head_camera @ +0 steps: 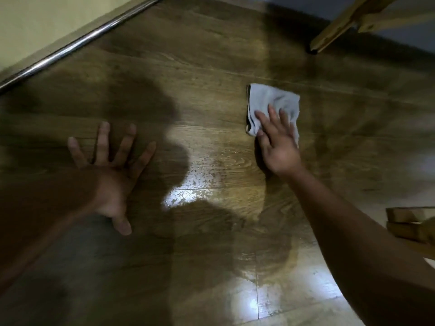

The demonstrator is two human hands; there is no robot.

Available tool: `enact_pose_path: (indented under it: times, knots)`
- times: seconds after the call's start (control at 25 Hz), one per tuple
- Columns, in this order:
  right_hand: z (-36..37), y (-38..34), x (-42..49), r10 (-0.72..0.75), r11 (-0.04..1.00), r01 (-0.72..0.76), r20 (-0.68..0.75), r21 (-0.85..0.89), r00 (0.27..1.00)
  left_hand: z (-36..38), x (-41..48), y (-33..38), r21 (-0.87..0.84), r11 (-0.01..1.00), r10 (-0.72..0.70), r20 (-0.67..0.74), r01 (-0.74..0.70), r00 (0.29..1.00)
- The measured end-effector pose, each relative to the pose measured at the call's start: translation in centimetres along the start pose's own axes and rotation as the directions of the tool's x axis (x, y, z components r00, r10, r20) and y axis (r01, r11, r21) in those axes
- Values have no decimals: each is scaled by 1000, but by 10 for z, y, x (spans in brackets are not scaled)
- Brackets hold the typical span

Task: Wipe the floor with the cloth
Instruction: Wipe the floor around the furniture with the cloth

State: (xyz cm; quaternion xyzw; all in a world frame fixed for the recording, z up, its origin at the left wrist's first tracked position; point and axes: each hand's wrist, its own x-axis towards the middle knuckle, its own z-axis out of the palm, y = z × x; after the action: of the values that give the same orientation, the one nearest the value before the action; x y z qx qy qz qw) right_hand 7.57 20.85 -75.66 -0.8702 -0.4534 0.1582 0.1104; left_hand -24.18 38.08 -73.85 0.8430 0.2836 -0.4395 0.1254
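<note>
A folded grey-white cloth (270,102) lies flat on the brown wood-pattern floor (211,67), right of centre. My right hand (276,142) presses down on the near half of the cloth, fingers spread, covering its near edge. My left hand (113,170) rests flat on the bare floor at the left, fingers splayed, holding nothing. Between the two hands a wet, shiny patch (211,180) with small droplets glistens on the boards.
A metal threshold strip (77,43) runs diagonally at the upper left, with a pale floor beyond it. A wooden furniture leg (334,27) stands at the upper right. Stacked wooden pieces (409,222) sit at the right edge. My shadow darkens the left and centre floor.
</note>
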Motion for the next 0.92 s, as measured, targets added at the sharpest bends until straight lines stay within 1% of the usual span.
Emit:
enact_pose_path:
  times: [0.16, 0.28, 0.36, 0.52, 0.68, 0.8, 0.92]
  knots:
    - [13, 4, -54, -20, 1000, 20, 0, 1, 1000, 1, 2, 0, 1, 1000, 10, -6, -10, 1000]
    - [19, 4, -105, -38, 999, 38, -1, -8, 999, -2, 0, 2, -6, 1000, -9, 29, 10, 1000]
    - [26, -2, -145, -12, 999, 12, 15, -31, 1000, -6, 0, 2, -11, 1000, -9, 67, 10, 998]
    - [49, -20, -207, 88, 991, -86, 17, -103, 996, -16, -4, 4, -8, 1000, -12, 134, 13, 991]
    - [50, -27, -192, 153, 982, -149, 23, -114, 988, -22, -8, 7, 12, 1000, -19, 169, 17, 985]
    - [40, -30, -158, 91, 987, -85, 34, -136, 995, -21, -7, 7, 13, 1000, -29, 174, 27, 984]
    - [35, -40, -109, 95, 989, -92, 24, -115, 995, -21, -9, 9, 18, 999, -43, 172, 41, 984]
